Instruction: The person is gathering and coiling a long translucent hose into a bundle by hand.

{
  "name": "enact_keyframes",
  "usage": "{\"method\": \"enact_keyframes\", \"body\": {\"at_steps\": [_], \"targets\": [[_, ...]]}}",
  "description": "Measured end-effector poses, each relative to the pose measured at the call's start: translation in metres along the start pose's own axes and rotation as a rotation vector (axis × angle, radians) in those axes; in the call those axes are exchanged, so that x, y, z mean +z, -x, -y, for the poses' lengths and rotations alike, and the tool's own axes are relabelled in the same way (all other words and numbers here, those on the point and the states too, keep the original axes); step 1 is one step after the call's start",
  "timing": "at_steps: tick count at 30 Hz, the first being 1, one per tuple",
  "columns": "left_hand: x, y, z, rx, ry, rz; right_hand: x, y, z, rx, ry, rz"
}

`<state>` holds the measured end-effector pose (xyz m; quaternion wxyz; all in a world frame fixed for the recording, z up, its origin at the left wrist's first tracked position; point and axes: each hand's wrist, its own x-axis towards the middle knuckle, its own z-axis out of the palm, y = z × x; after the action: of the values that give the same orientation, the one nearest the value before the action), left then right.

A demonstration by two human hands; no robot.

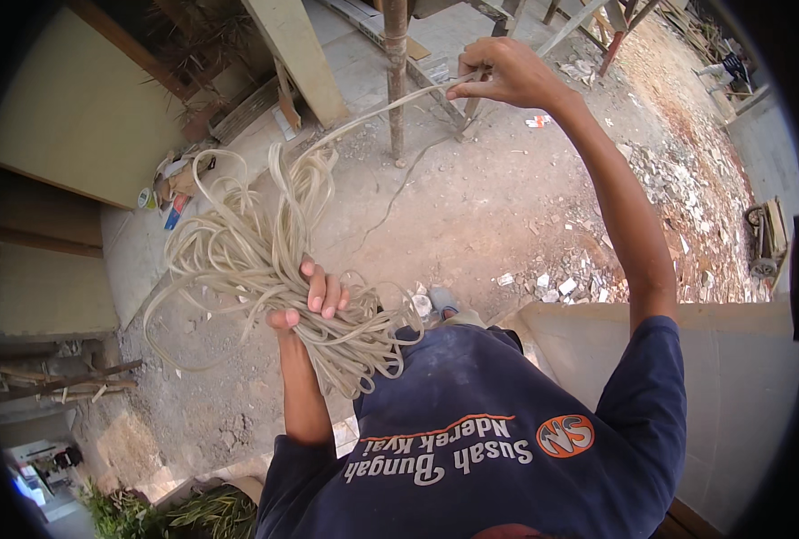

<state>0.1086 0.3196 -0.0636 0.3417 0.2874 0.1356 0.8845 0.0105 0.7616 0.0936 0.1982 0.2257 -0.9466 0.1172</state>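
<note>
A big looped bundle of thin, translucent plastic hose (238, 238) hangs in front of my body on the left. My left hand (318, 292) is closed around its middle, with loops fanning out above and below the fingers. One length of the hose (381, 110) runs from the bundle up to the right. At its far end my right hand (507, 74), arm stretched out, pinches the hose between thumb and fingers. Whether any hose continues past the right hand is hard to see.
A rusty metal post (396, 81) stands beyond the stretched hose. Broken rubble (678, 180) covers the ground at right. A pale low wall (651, 359) is close on my right, and a wooden beam (296, 58) leans at the back left. Green plants (211, 512) grow at lower left.
</note>
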Motion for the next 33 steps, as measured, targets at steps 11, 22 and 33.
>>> {"method": "enact_keyframes", "body": {"at_steps": [11,22,33], "targets": [[-0.007,0.018,-0.003,0.043,0.146,-0.082,0.084,0.082,0.05,0.322,-1.697,0.024],[-0.005,0.033,-0.061,0.45,-0.047,-0.24,0.062,0.11,0.072,0.559,-0.803,0.263],[0.004,0.087,-0.091,0.587,-0.264,-0.438,0.116,0.183,0.061,0.758,-1.054,0.135]]}}
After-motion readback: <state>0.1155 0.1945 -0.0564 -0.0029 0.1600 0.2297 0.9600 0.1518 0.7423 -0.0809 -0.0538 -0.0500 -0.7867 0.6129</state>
